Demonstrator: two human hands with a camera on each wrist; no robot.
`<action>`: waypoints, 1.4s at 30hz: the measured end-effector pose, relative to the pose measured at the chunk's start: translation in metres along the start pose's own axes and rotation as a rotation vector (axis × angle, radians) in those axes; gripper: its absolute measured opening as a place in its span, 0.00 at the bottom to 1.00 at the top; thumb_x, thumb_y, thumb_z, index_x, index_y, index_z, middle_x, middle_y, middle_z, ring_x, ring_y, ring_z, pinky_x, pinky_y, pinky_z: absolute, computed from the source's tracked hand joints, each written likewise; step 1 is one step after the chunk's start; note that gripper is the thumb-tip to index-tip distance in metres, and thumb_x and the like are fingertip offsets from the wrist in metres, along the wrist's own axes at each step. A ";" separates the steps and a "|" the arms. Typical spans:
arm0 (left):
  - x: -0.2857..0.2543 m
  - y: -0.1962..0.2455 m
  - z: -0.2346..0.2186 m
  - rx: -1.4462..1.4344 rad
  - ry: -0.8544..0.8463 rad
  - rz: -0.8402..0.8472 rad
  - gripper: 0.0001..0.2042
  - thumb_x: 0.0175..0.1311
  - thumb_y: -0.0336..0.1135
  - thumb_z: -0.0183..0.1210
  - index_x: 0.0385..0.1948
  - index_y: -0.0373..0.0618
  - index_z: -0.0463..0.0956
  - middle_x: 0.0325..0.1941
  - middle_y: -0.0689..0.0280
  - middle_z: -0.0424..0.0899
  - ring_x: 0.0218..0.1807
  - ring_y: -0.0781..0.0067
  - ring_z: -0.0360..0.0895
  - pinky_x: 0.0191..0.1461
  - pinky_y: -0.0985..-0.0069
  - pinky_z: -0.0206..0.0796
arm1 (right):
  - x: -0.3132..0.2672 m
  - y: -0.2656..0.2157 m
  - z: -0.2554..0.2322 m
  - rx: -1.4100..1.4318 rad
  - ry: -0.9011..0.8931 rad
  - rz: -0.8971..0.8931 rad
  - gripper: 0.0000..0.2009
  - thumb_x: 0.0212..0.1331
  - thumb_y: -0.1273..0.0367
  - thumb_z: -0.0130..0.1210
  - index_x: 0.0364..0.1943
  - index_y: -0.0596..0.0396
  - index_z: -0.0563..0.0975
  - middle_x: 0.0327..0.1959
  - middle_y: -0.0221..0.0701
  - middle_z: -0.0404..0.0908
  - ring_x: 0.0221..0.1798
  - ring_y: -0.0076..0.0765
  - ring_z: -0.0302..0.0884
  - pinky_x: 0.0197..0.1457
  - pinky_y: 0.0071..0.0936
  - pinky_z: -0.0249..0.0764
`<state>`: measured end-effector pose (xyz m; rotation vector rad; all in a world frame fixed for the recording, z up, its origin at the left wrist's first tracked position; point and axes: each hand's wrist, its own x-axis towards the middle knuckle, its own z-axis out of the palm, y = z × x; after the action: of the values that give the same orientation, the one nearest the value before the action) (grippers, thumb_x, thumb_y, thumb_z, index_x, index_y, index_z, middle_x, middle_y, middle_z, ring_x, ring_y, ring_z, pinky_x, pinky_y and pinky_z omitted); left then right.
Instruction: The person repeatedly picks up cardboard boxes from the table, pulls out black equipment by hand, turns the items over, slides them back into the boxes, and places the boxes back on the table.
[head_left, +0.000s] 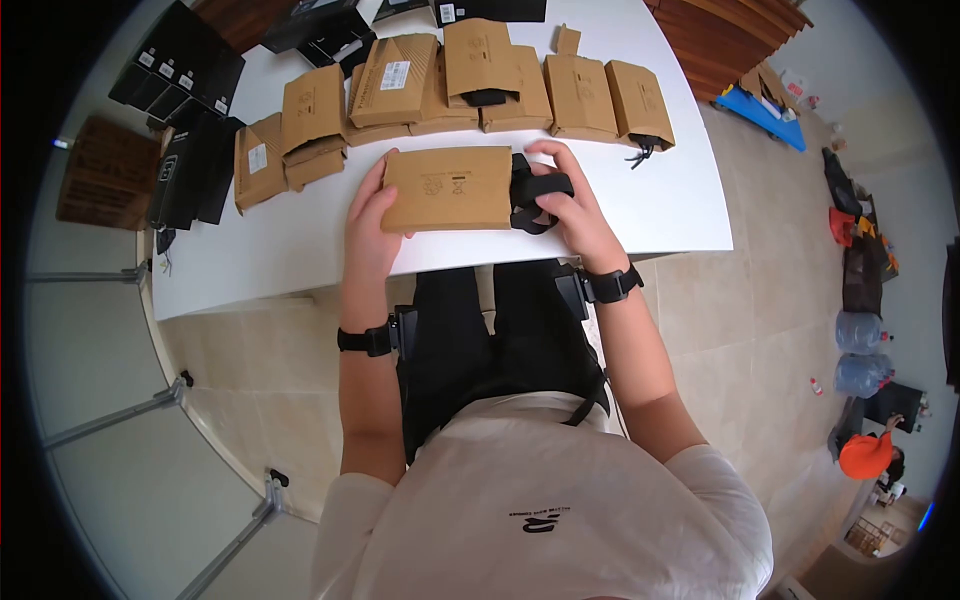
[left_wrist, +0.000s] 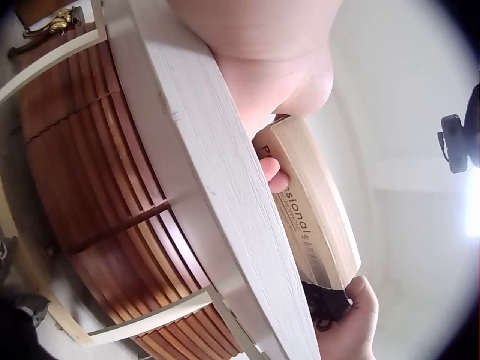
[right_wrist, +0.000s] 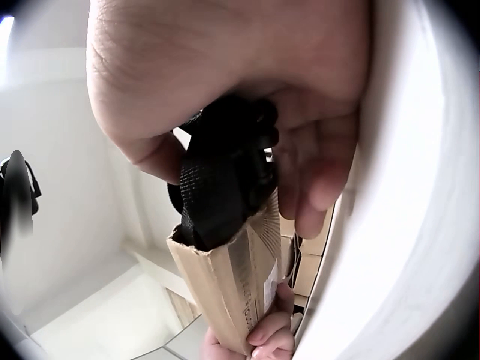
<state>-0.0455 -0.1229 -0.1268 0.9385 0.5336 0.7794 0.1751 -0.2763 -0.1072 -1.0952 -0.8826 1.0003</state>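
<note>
A flat brown cardboard box [head_left: 447,190] is held level above the near edge of the white table. My left hand [head_left: 372,225] grips its left end, with the thumb on top. Out of the box's open right end sticks a bundle of black webbing straps [head_left: 541,187]. My right hand [head_left: 588,228] holds this bundle between thumb and fingers. In the right wrist view the black straps [right_wrist: 217,187] fill the box's mouth, and the left hand's fingers [right_wrist: 271,339] show at the far end. Printed lettering runs along the box's side [left_wrist: 304,210] in the left wrist view.
Several similar cardboard boxes [head_left: 580,95] lie in a row across the white table [head_left: 690,215], some with black straps poking out. Black boxes [head_left: 190,170] stand at the table's left end and back. Brown slatted wood [head_left: 730,40] lies beyond the far right.
</note>
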 end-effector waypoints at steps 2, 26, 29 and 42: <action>0.001 0.001 0.003 0.081 -0.008 0.013 0.25 0.68 0.30 0.39 0.68 0.36 0.60 0.59 0.59 0.76 0.46 0.75 0.74 0.32 0.78 0.59 | -0.001 0.001 -0.001 0.015 -0.060 -0.029 0.32 0.56 0.62 0.64 0.66 0.50 0.66 0.44 0.31 0.78 0.41 0.24 0.73 0.41 0.17 0.70; -0.028 0.027 -0.019 0.394 0.223 0.075 0.25 0.70 0.28 0.48 0.69 0.35 0.60 0.50 0.61 0.79 0.33 0.79 0.73 0.27 0.81 0.63 | 0.009 0.000 -0.003 0.296 0.374 0.063 0.17 0.54 0.77 0.54 0.51 0.64 0.77 0.36 0.31 0.81 0.29 0.21 0.75 0.28 0.19 0.71; -0.028 0.030 -0.026 0.639 0.243 0.060 0.26 0.69 0.30 0.53 0.68 0.35 0.61 0.47 0.62 0.79 0.31 0.80 0.72 0.27 0.81 0.62 | 0.012 0.004 -0.009 0.246 0.384 0.057 0.18 0.54 0.76 0.54 0.51 0.64 0.77 0.35 0.32 0.81 0.28 0.22 0.75 0.28 0.19 0.71; -0.063 0.044 0.058 1.195 0.136 0.634 0.32 0.54 0.35 0.68 0.61 0.38 0.68 0.61 0.53 0.74 0.61 0.51 0.71 0.62 0.60 0.65 | -0.004 -0.022 0.007 0.372 0.437 -0.022 0.19 0.54 0.76 0.50 0.52 0.65 0.75 0.38 0.33 0.81 0.29 0.23 0.74 0.27 0.18 0.69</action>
<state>-0.0594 -0.1860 -0.0549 2.2408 0.8550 1.0963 0.1716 -0.2812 -0.0848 -0.9304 -0.3365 0.8205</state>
